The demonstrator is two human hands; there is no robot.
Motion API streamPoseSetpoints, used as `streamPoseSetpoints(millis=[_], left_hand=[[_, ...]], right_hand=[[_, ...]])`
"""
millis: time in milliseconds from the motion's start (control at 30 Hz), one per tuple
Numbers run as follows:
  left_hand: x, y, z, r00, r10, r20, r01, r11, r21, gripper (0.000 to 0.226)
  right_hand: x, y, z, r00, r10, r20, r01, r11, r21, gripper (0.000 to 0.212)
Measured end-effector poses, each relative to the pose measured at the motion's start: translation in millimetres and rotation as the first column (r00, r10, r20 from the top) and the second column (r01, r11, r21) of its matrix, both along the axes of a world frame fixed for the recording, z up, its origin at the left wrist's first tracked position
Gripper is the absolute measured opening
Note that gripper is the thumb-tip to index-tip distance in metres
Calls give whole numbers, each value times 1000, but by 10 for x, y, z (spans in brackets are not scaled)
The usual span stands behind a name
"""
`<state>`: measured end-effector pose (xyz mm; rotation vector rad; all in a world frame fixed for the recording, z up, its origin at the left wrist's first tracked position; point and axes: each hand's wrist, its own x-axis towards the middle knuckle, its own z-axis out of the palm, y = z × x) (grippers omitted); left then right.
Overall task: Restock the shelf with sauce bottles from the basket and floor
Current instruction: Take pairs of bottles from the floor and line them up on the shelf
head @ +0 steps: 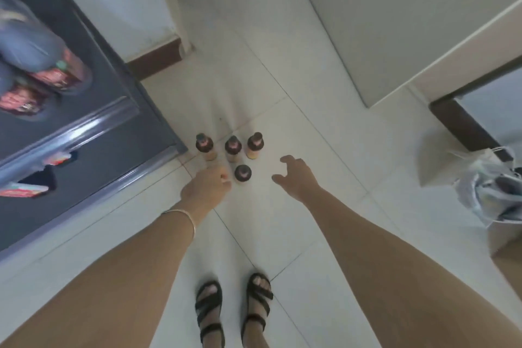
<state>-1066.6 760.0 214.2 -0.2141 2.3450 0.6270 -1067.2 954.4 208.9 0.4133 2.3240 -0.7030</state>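
Observation:
Several sauce bottles with dark caps and tan bodies stand upright on the white tiled floor, three in a row (232, 147) and one nearer bottle (243, 173) in front. My left hand (207, 185), a thin bangle on its wrist, hangs just left of the nearer bottle with loosely curled fingers and holds nothing. My right hand (296, 175) hovers to the right of the bottles with spread fingers, a gap away from them. The dark grey shelf (84, 133) stands at the left, with red packets on its levels.
My sandalled feet (234, 311) stand on the tiles below the bottles. A white plastic bag (485, 192) lies on the right beside a pale box (440, 161). A white door (395, 22) and a dark skirting board are at the back.

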Motion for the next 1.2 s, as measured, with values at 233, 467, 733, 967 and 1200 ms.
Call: streamPoseSetpoints(millis=[233, 467, 733, 967, 1200], left_hand=[[79, -67, -1286, 999, 20, 30, -19, 999, -47, 29], [150, -442, -2730, 957, 290, -13, -290, 957, 1, 40], [-115, -420, -3742, 826, 492, -275, -359, 835, 418, 72], [-215, -337, -3981, 732, 571, -370, -351, 783, 514, 70], [1, -355, -3491, 793, 498, -351, -407, 861, 305, 68]], right_hand=[[87, -184, -1323, 999, -43, 9, 43, 998, -39, 59], [-8, -408, -2755, 994, -102, -46, 97, 990, -105, 74], [-109, -504, -3912, 919, -318, -234, 185, 871, -455, 86], [-198, -555, -4181, 827, -434, -358, 181, 807, -562, 67], [-17, -530, -3726, 869, -374, -323, 217, 877, -429, 58]])
